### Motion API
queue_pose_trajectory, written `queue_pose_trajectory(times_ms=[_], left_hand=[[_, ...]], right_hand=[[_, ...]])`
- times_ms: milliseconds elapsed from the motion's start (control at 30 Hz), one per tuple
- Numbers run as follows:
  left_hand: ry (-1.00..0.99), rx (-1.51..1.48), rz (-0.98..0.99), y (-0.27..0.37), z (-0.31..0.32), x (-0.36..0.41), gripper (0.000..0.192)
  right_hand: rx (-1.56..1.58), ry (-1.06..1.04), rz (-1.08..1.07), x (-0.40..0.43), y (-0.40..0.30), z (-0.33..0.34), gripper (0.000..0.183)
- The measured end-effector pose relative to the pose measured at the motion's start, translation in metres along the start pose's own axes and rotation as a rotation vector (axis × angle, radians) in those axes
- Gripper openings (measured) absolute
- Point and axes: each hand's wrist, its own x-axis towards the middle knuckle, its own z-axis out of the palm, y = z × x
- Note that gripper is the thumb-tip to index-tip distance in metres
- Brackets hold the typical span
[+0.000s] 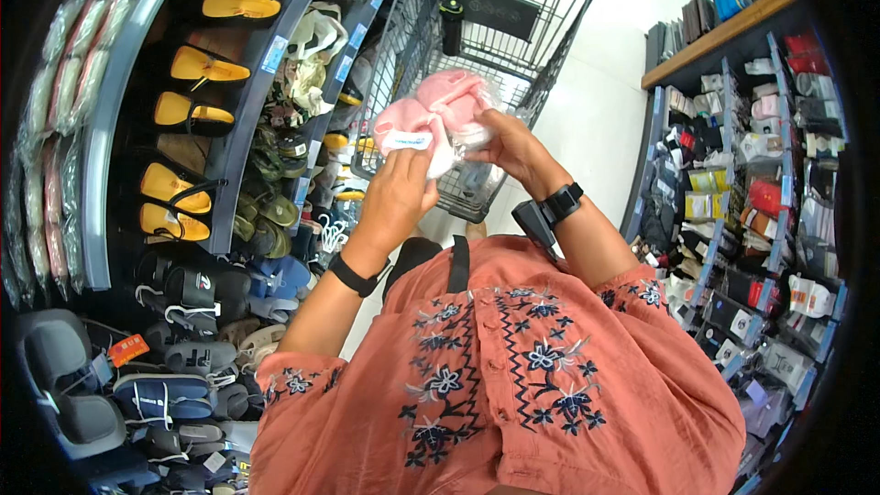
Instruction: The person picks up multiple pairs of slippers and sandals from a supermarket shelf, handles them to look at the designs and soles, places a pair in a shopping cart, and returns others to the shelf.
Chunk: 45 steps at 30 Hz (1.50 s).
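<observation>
A pair of pink fluffy slippers (440, 102), partly in clear plastic wrap, is held up in front of me over the near end of a wire shopping cart (440, 201). My left hand (402, 189) grips the near side of the left slipper, just below a white label with writing. The other slipper's right side, with crinkled plastic, is pinched between the thumb and fingers of my right hand (512, 144). Inside the cart, a dark bottle (451, 29) stands farther back.
Shelves of sandals and slippers (196, 199) rise close on the left, beside plastic-wrapped goods (55, 220). Racks of small packaged goods (763, 199) line the right side. Pale floor tiles (598, 82) run between the cart and those racks.
</observation>
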Motion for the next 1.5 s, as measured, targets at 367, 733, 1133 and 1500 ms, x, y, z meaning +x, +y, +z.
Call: queue_pose_trajectory(times_ms=[367,733,1133,1500], left_hand=[[0.467,-0.720,-0.654,-0.011,-0.026,-0.043,0.047],[0.376,-1.431,-0.645,0.020,-0.046,-0.013,0.049],[0.437,-1.358,-0.697,0.010,-0.043,-0.024,0.043],[0.486,-1.434,-0.655,0.021,-0.053,-0.018,0.047]], right_hand=[[0.221,-0.251,-0.215,-0.030,-0.015,0.023,0.045],[0.142,-0.385,-0.282,-0.052,-0.026,0.043,0.058],[0.117,-0.438,-0.282,-0.053,-0.034,0.050,0.064],[0.092,-0.448,-0.270,-0.054,-0.038,0.061,0.066]])
